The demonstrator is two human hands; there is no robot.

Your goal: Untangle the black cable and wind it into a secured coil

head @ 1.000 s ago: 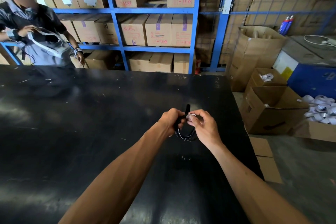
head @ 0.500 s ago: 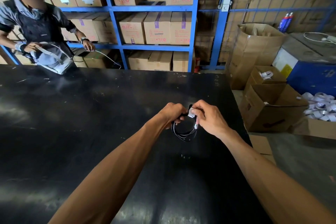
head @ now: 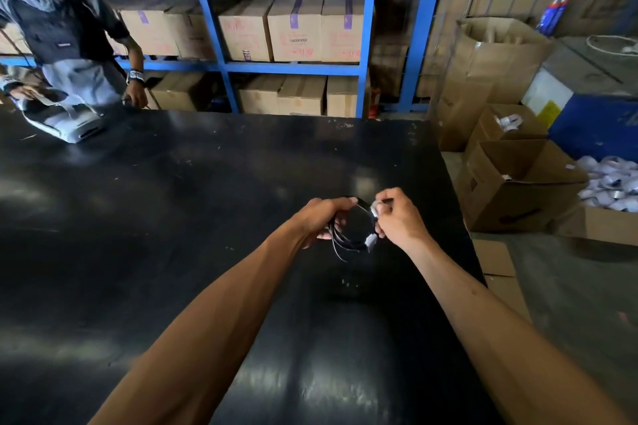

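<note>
Hands parted wider — black cable (head: 348, 245) loop held between.

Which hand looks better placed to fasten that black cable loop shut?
Probably the right hand: it already pinches the small white tie on the thin black cable coil, while the left hand holds the loops together.

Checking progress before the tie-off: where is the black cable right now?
In the head view the black cable hangs as a loose coil right of centre, above the black table, held between the left hand and right hand.
</note>
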